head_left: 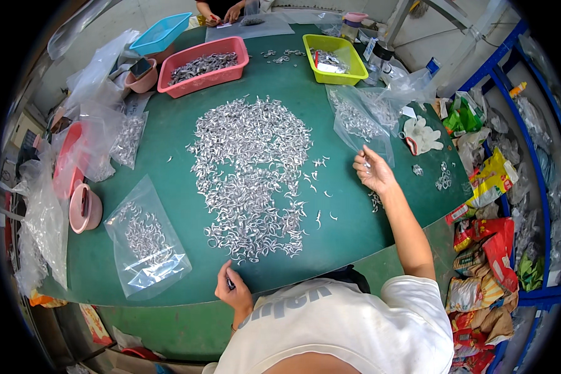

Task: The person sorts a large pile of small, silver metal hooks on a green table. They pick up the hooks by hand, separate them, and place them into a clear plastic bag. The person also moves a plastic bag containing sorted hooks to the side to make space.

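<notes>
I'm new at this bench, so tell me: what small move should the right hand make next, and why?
Perhaps lift the right hand to the clear bag beside it and release there: it seems to hold silvery pieces, and that bag already contains similar ones.

- In middle of table: pile
- Toward far edge: left basket, right basket, parts in both
- At left edge: cup
- Toward near left corner: bag
- Toward right edge: second bag, then glove
</notes>
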`<action>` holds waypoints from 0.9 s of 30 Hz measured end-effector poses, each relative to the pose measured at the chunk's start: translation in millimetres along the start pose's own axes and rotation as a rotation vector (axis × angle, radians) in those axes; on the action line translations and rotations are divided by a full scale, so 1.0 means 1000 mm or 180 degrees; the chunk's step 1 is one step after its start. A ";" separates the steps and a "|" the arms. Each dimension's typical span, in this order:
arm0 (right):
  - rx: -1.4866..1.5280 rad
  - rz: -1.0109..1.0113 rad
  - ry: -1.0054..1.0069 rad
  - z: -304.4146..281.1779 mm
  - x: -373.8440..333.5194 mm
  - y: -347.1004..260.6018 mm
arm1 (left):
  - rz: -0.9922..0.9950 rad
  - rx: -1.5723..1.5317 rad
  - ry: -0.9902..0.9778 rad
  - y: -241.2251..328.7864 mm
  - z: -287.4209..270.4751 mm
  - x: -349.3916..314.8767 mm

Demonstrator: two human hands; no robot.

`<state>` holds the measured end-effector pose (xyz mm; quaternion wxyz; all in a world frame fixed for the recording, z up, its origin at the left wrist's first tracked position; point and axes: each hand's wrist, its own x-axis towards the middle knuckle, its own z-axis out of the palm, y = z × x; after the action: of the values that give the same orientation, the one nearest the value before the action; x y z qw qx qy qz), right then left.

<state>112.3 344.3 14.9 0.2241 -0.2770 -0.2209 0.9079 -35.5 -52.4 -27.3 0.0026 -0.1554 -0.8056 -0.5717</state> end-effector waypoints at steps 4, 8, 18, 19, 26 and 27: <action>-0.0453 -0.0126 -0.0040 -0.005 -0.024 -0.029 | 0.0020 0.0043 0.0012 0.001 0.001 0.000; -0.0371 -0.0891 -0.0015 -0.028 -0.049 -0.068 | -0.0061 0.0130 0.0020 0.004 -0.001 -0.001; -0.4385 -0.2720 0.2508 -0.138 0.008 -0.086 | -0.0049 0.0086 -0.0073 0.006 0.002 0.001; -0.5155 -0.3250 0.2540 -0.138 0.015 -0.084 | -0.0023 0.0112 -0.0066 0.005 0.002 0.001; -0.6410 -0.3519 0.2521 -0.112 0.020 -0.061 | 0.0107 0.0095 0.0035 0.001 0.003 0.000; -0.6389 -0.3408 0.2484 -0.110 0.017 -0.059 | 0.0093 0.0129 0.0028 0.005 0.001 -0.001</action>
<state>183.0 431.1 -43.5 0.3090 -0.4573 -0.8336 -0.0221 -33.5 -50.4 -23.3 0.0176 -0.1645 -0.8147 -0.5558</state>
